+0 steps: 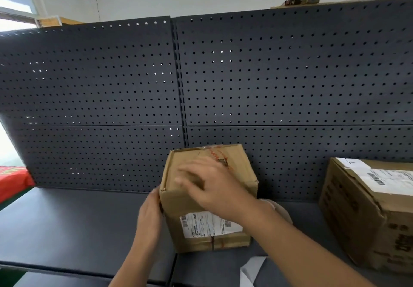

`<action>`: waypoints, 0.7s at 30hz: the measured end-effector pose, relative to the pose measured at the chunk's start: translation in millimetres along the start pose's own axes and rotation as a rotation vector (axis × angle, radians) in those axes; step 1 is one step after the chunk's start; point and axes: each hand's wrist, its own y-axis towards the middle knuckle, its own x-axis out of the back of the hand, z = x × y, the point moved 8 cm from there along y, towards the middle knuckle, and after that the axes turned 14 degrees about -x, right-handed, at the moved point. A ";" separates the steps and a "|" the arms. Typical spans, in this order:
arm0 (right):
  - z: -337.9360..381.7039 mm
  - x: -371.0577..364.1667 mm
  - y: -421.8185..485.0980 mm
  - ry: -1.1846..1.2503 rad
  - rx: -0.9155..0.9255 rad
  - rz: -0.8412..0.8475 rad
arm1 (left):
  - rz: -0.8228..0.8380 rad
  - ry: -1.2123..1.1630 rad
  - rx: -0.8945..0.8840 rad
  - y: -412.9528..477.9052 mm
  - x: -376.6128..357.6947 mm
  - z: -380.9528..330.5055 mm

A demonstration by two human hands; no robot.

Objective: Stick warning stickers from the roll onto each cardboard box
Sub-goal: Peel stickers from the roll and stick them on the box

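R hand point(207, 182): palm down on top face of brown cardboard box point(201, 210), fingers straight and spread, pointing left. Hand is motion-blurred, so whatever lies under the palm can't be made out. L hand point(149, 211): laid flat against the box's left side at the upper front corner, fingers straight, nothing gripped.

Box posn: upright on dark grey shelf deck point(78, 224), centre of view, back face near the dark perforated metal back panel point(89, 85). Approx cubic, slightly taller than wide; no strong long axis. One face is square-on to the person. A white shipping label point(210, 225) sits on that face, long side running left-right, right end covered by R forearm. Red-printed tape point(220, 156) runs front-to-back across the top and shows again low on the front face.

Surroundings: pale rounded item point(280, 210) just right of the box, mostly hidden behind R forearm; ID not possible. White paper strip point(251, 271) at near edge of deck, in front of the box. Also a second brown cardboard box point(362, 226), larger, well to the right, apart from the first, white labels on top. Red fabric-like object point(13, 181) at far left, beyond the shelf end.
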 end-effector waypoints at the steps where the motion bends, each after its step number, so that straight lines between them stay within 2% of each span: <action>1: -4.7 19.2 -4.1 0.101 -0.031 -0.097 | -0.036 -0.011 -0.030 2.4 3.8 -9.2; 4: -34.3 76.6 -26.7 0.239 -0.112 -0.514 | -0.032 0.025 -0.163 4.3 3.7 -44.4; 6: -68.5 87.4 -35.3 0.320 -0.229 -0.622 | 0.062 0.061 -0.172 0.0 -7.9 -62.8; 9: -122.3 64.0 -36.0 0.486 -0.518 -0.478 | 0.153 -0.027 -0.146 -8.0 -30.9 -82.4; 11: -142.1 45.5 -38.9 0.549 -0.632 -0.362 | 0.148 -0.083 -0.123 -10.0 -35.2 -86.6; 16: -162.4 21.3 -45.1 0.596 -0.715 -0.243 | 0.103 -0.176 -0.105 -6.9 -23.6 -84.2; 18: -166.3 14.2 -44.0 0.615 -0.722 -0.217 | 0.170 -0.108 -0.128 -10.1 -29.6 -85.2; 21: -161.2 11.3 -41.7 0.681 -0.693 -0.227 | 0.230 0.124 -0.155 -18.8 -40.5 -86.4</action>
